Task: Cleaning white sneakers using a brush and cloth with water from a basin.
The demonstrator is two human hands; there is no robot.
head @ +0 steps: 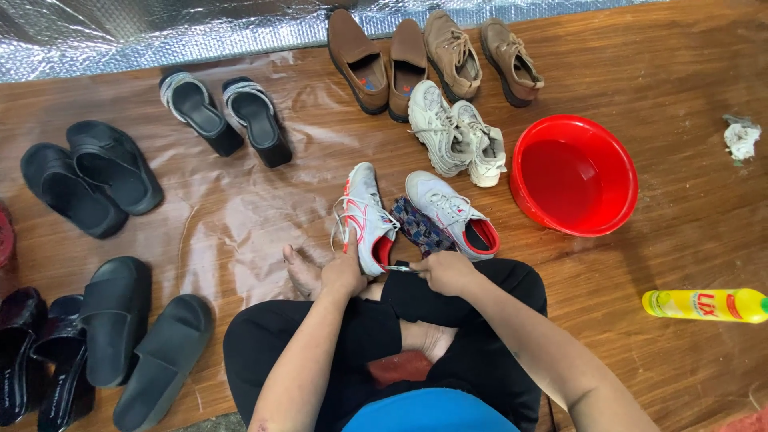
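Holding a trainer, centre of frame

Left hand [344, 270] grips white-and-red trainer [366, 218] at its heel, fingers clenched on it. Right hand [445, 270] closed around a small object, too small to identify. Matching trainer [452, 214] just right; patterned cloth [420, 228] between. Red basin [574, 174] right of centre; yellow bottle [704, 305] lower right, on wooden floor [688, 96].

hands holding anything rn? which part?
Left hand grips the white-and-red sneaker at its heel end. Right hand pinches a small thin tool; what kind cannot be told.

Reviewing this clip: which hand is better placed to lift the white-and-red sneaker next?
Probably left: the left hand already grips the white-and-red sneaker, while the right hand holds a small tool.
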